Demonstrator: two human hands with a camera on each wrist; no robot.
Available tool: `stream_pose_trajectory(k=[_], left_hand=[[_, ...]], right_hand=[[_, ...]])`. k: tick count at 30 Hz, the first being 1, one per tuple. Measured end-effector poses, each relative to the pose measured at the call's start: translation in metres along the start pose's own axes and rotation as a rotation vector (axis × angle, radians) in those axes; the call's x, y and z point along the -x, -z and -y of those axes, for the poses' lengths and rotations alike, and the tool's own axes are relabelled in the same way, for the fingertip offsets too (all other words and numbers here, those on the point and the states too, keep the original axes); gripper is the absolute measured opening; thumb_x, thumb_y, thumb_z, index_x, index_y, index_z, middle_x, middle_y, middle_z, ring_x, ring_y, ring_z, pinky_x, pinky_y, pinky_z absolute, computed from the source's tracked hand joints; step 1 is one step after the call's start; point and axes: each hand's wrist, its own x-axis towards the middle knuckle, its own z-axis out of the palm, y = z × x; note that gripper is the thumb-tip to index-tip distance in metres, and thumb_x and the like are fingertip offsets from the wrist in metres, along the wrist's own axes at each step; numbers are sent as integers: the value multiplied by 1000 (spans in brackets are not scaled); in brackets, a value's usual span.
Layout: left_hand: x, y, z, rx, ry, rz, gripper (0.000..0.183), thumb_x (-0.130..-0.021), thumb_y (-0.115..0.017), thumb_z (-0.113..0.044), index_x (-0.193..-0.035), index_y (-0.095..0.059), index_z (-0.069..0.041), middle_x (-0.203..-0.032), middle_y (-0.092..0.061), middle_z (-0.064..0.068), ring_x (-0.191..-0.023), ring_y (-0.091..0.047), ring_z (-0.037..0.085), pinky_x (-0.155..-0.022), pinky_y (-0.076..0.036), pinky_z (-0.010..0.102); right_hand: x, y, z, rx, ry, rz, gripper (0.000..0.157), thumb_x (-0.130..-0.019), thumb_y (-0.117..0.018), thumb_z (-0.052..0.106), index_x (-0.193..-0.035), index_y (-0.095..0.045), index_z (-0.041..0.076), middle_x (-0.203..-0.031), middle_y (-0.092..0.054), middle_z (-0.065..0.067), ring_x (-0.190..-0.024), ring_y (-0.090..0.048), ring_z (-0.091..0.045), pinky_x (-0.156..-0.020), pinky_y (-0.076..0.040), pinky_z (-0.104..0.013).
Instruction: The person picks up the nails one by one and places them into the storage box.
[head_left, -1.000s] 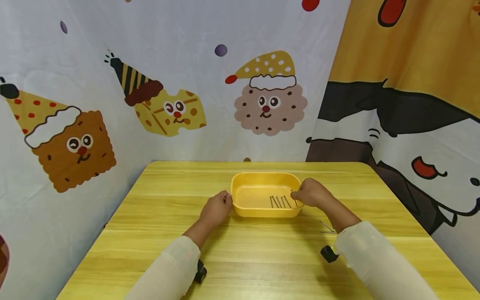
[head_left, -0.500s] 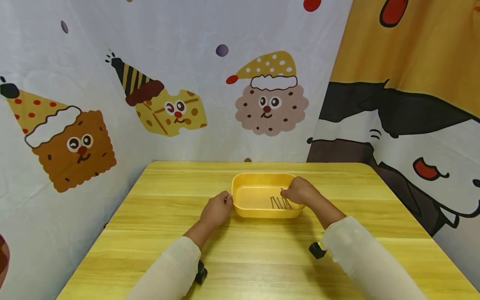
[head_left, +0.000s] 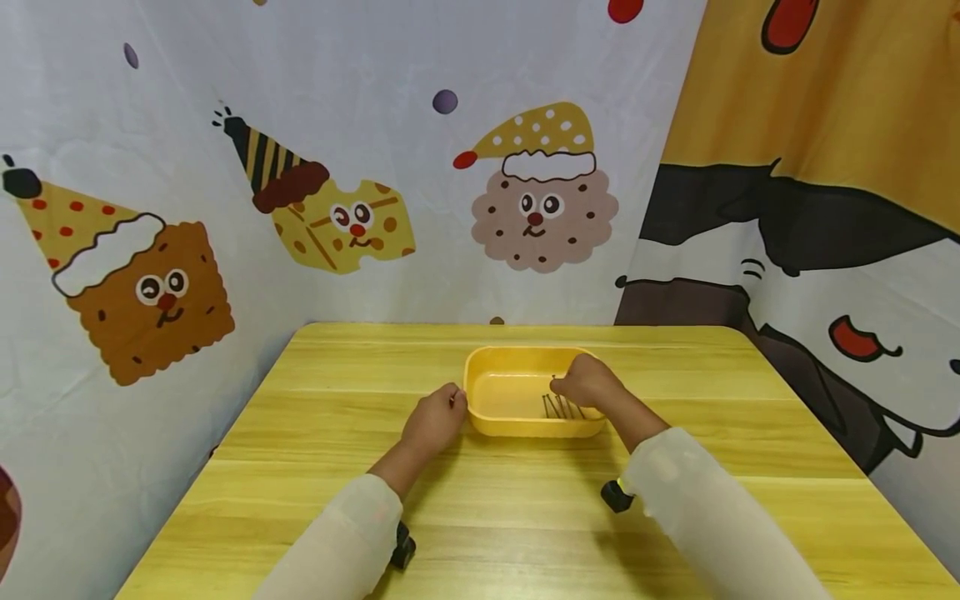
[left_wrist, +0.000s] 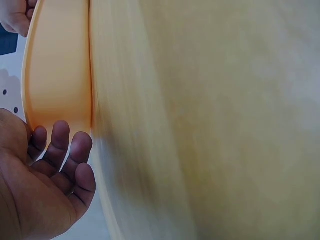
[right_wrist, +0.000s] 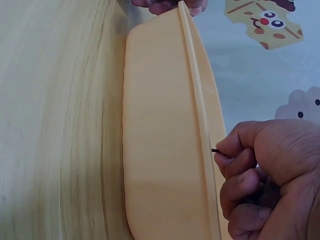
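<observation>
A yellow plastic tray point(head_left: 536, 427) stands on the wooden table, with several thin dark nails point(head_left: 558, 407) lying side by side in its right half. At the tray's left end my left hand point(head_left: 435, 419) holds the rim; in the left wrist view its fingers point(left_wrist: 80, 150) lie against the outer wall. My right hand point(head_left: 592, 385) is over the right part of the tray, fingers curled. Between its thumb and forefinger it pinches a nail point(right_wrist: 215, 150), of which only a short dark end shows past the rim in the right wrist view.
The wooden table point(head_left: 360, 367) reaches back to a cloth backdrop point(head_left: 442, 292) printed with cartoon snacks. A black wrist camera point(head_left: 617, 497) hangs under the right sleeve, another point(head_left: 402, 546) under the left.
My right hand has moved left from the tray's right end, still pinching a nail. Two nails seen earlier on the table at right are now hidden behind the right sleeve. The left hand stays put.
</observation>
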Motion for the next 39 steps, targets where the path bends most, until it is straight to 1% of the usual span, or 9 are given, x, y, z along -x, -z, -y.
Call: stream_pose_trajectory(k=[2, 7, 10, 16, 21, 26, 29, 33, 39], left_hand=[[0, 0, 0, 0, 3, -1, 30, -111, -43, -29, -88, -55, -14, -66, -48, 2, -55, -42, 18, -55, -36, 32], [0, 1, 0, 3, 3, -4, 29, -110, -44, -28, -88, -55, -14, -66, -48, 2, -55, -42, 18, -54, -36, 32], [0, 0, 1, 2, 4, -5, 29, -110, -43, -28, -87, -54, -14, -66, -47, 2, -54, -41, 18, -54, -35, 32], [0, 0, 0, 8, 4, -12, 30, -111, -44, -29, -87, -55, -14, -66, -47, 2, -54, -42, 18, -54, -35, 31], [0, 1, -2, 5, 3, -16, 30, -111, -44, -29, -87, -55, -14, -65, -46, 2, -55, -42, 18, -54, -35, 31], [1, 0, -2, 8, -8, -17, 29, -111, -43, -28, -88, -55, -14, -66, -46, 3, -55, -42, 18, -54, -35, 32], [2, -2, 0, 9, -11, -6, 30, -111, -42, -29, -89, -55, -14, -66, -48, 2, -54, -42, 17, -54, -35, 32], [1, -2, 1, 9, -8, -2, 30, -112, -41, -30, -90, -56, -15, -66, -49, 2, -54, -42, 17, -54, -36, 32], [2, -1, 1, 3, -20, -8, 30, -112, -41, -29, -91, -56, -14, -66, -48, 2, -54, -42, 17, -54, -36, 32]], right_hand=[[-2, -2, 1, -18, 2, -9, 51, -98, -63, 27, -52, -43, 19, -49, -29, 5, -43, -22, -11, -45, -30, -29], [-8, -9, 3, -23, 11, -33, 50, -97, -64, 26, -52, -43, 19, -49, -29, 5, -43, -22, -10, -45, -29, -28], [-11, -14, 6, -19, -7, -36, 49, -97, -66, 26, -54, -43, 18, -50, -28, 5, -44, -22, -11, -46, -29, -29], [-14, -20, 11, 20, -78, -16, 48, -98, -66, 30, -56, -46, 16, -52, -29, 3, -44, -24, -14, -45, -30, -31], [-15, -26, 14, 11, -81, -3, 48, -97, -65, 29, -54, -50, 16, -50, -35, 1, -43, -30, -15, -45, -32, -31], [-17, -33, 13, 22, -90, -10, 48, -98, -64, 30, -54, -51, 16, -51, -37, 0, -43, -31, -16, -44, -32, -32], [-18, -37, 11, 43, -98, -11, 45, -98, -62, 29, -56, -57, 14, -51, -41, 0, -44, -36, -17, -45, -33, -32], [-20, -40, 11, 53, -99, -11, 40, -98, -59, 26, -62, -68, 9, -52, -48, -2, -46, -42, -19, -47, -36, -33], [-23, -43, 13, 77, -118, -25, 36, -95, -59, 23, -62, -67, 10, -53, -47, -1, -47, -43, -19, -48, -37, -34]])
